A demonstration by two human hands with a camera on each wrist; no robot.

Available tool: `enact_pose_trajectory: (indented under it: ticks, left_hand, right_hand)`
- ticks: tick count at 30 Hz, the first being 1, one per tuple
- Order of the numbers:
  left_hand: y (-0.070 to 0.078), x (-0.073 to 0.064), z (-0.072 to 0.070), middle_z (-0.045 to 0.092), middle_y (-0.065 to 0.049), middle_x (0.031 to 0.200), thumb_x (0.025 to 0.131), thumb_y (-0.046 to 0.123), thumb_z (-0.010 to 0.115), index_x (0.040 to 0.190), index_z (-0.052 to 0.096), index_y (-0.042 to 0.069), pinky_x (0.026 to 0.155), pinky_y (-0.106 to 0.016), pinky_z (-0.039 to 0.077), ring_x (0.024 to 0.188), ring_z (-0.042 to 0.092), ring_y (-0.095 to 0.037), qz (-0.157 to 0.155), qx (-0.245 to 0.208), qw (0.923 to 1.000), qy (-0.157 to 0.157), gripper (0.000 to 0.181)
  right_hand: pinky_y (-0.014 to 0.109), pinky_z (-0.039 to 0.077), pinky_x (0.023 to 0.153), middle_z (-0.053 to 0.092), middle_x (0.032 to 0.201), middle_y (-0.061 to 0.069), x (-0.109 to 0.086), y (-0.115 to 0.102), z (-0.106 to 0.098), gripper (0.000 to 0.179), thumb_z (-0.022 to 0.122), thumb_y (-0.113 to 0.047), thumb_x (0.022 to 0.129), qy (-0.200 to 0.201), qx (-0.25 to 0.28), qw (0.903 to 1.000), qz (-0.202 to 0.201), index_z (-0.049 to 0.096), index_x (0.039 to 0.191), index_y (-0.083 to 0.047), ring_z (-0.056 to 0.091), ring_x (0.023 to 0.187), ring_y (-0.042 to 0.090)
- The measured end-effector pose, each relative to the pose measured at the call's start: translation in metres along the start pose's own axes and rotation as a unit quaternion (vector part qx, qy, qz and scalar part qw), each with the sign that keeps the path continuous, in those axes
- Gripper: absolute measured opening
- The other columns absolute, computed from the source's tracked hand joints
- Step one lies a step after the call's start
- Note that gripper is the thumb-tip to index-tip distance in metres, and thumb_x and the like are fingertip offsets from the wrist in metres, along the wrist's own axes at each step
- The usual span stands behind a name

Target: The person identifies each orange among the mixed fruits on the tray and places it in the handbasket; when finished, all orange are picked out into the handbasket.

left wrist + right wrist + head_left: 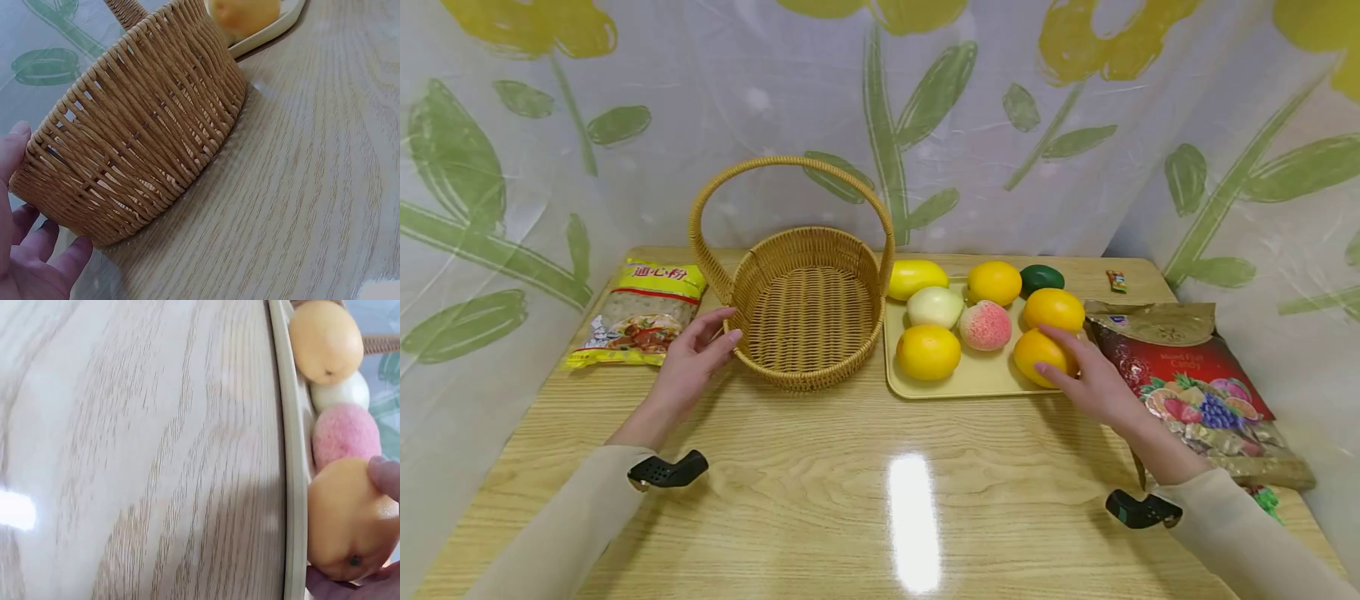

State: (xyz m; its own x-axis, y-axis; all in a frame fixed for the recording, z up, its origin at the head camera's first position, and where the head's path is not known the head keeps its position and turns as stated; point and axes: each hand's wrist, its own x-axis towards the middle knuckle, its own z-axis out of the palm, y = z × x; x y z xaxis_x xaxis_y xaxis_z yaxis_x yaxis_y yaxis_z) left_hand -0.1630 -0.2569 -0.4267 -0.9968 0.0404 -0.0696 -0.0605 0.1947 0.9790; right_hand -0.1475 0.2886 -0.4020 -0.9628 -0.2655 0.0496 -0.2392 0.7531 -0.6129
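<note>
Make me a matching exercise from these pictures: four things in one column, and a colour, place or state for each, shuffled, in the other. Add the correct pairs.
Things
1. Wicker basket
2. Peach
3. Front-right orange fruit
4. Mixed fruit candy bag

Descriptions
A. Gripped by the right hand
B. Lies to the right of the tray
C. Pink
D. Has the left hand at its side

Pairs: 1-D, 2-C, 3-A, 4-B
</note>
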Motion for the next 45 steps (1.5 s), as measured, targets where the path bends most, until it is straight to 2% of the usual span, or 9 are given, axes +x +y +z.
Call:
enact_pose_trajectory:
  ticks: [7,14,21,27,29,31,35,40,45]
  left_hand:
    - [-0.003,0.001,-0.001,0.025,-0.007,0.159,0.098,0.036,0.059,0.150,0.037,0.014,0.087,-0.011,0.048,0.146,0.021,-0.027,0.003,-0.002,1.0000,0.001,0.061]
    - [-0.001,0.000,0.000,0.024,-0.007,0.159,0.098,0.035,0.059,0.151,0.037,0.013,0.087,-0.011,0.048,0.146,0.020,-0.027,0.004,-0.010,0.9999,-0.002,0.061]
    - [0.002,-0.001,0.000,0.024,-0.006,0.160,0.098,0.038,0.059,0.151,0.037,0.014,0.094,-0.018,0.049,0.146,0.020,-0.026,0.003,-0.003,1.0000,-0.005,0.062]
    - [0.002,-0.001,0.001,0.026,-0.007,0.159,0.097,0.038,0.060,0.150,0.038,0.014,0.089,-0.013,0.048,0.146,0.022,-0.026,0.003,-0.007,1.0000,0.000,0.062]
    - [0.002,-0.001,0.001,0.025,-0.007,0.159,0.097,0.038,0.060,0.150,0.038,0.013,0.089,-0.013,0.048,0.146,0.021,-0.026,0.002,-0.008,1.0000,0.002,0.062]
    - [0.003,-0.002,0.001,0.025,-0.008,0.159,0.097,0.038,0.060,0.150,0.038,0.013,0.090,-0.013,0.048,0.146,0.021,-0.026,0.001,-0.006,1.0000,0.004,0.062]
    - [0.004,-0.003,-0.001,0.026,-0.009,0.159,0.098,0.038,0.059,0.149,0.038,0.011,0.094,-0.018,0.048,0.145,0.024,-0.027,0.003,0.002,1.0000,0.008,0.063]
    - [0.002,-0.001,-0.001,0.027,-0.009,0.159,0.098,0.038,0.059,0.149,0.037,0.009,0.094,-0.019,0.049,0.144,0.027,-0.027,0.011,-0.007,0.9999,0.002,0.063]
    - [-0.001,0.001,-0.001,0.027,-0.009,0.159,0.098,0.038,0.059,0.149,0.038,0.010,0.094,-0.019,0.049,0.144,0.028,-0.027,0.012,-0.008,0.9999,-0.001,0.062]
  right_hand:
    - [0.057,0.042,0.088,0.046,0.128,0.032,0.001,-0.014,0.000,0.056,0.061,-0.027,0.099,0.024,-0.017,0.9991,-0.030,0.043,0.148,-0.010,0.044,0.110,0.042]
    - [0.047,0.045,0.081,0.046,0.123,0.024,0.007,-0.044,-0.010,0.054,0.060,-0.028,0.099,0.028,0.030,0.9988,-0.025,0.042,0.149,-0.015,0.042,0.106,0.036]
    - [0.042,0.045,0.084,0.046,0.134,0.015,0.014,-0.078,-0.015,0.056,0.057,-0.029,0.101,-0.046,0.067,0.9954,-0.052,0.037,0.152,-0.017,0.044,0.108,0.030]
    - [0.048,0.044,0.098,0.045,0.145,0.006,0.026,-0.115,-0.005,0.054,0.055,-0.039,0.100,-0.093,0.074,0.9902,-0.074,0.039,0.150,-0.024,0.050,0.116,0.027]
    - [0.048,0.041,0.101,0.045,0.146,0.005,0.036,-0.126,0.002,0.055,0.056,-0.039,0.100,-0.100,0.081,0.9868,-0.099,0.039,0.150,-0.022,0.047,0.121,0.026]
    - [0.046,0.042,0.096,0.049,0.142,0.004,0.047,-0.137,0.009,0.055,0.056,-0.041,0.100,-0.098,0.068,0.9856,-0.120,0.040,0.150,-0.024,0.048,0.115,0.024]
    - [0.042,0.043,0.098,0.050,0.142,0.001,0.076,-0.163,0.026,0.055,0.056,-0.041,0.099,-0.122,0.099,0.9766,-0.147,0.040,0.150,-0.027,0.049,0.116,0.020]
    - [0.039,0.044,0.096,0.053,0.137,0.000,0.113,-0.200,0.048,0.056,0.057,-0.045,0.098,-0.152,0.141,0.9704,-0.124,0.039,0.150,-0.035,0.053,0.108,0.019]
    - [0.034,0.044,0.088,0.050,0.141,0.002,0.157,-0.227,0.071,0.057,0.057,-0.043,0.098,-0.152,0.153,0.9706,-0.107,0.038,0.151,-0.030,0.052,0.103,0.020]
